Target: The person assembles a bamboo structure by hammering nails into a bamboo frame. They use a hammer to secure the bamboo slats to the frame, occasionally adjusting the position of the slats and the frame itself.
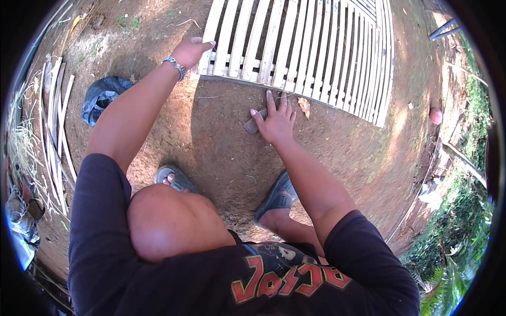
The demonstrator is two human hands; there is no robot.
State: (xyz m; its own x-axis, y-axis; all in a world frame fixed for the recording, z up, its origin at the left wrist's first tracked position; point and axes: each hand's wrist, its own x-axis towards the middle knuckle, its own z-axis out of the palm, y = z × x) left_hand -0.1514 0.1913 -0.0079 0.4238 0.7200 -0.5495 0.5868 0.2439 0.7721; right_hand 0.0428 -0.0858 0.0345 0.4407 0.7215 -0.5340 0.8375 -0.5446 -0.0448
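A pale slatted panel (287, 47), which looks like bamboo or wood strips, lies on the ground ahead of me. My left hand (191, 54), with a chain bracelet on its wrist, grips the outermost slat at the panel's near left corner. My right hand (278, 120) is low over the soil with its fingers spread. Its fingertips reach the panel's near edge; whether they touch it I cannot tell. Beside the right thumb lies a small flat brown-grey piece (252, 124), partly covered by the hand. A dry leaf (304, 107) rests just right of the fingers.
A dark plastic bag (100, 97) sits on the ground at left, near a pile of long thin strips (55, 126). My sandalled feet stand below the panel. A reddish round object (435, 116) lies at far right, before green plants (448, 231).
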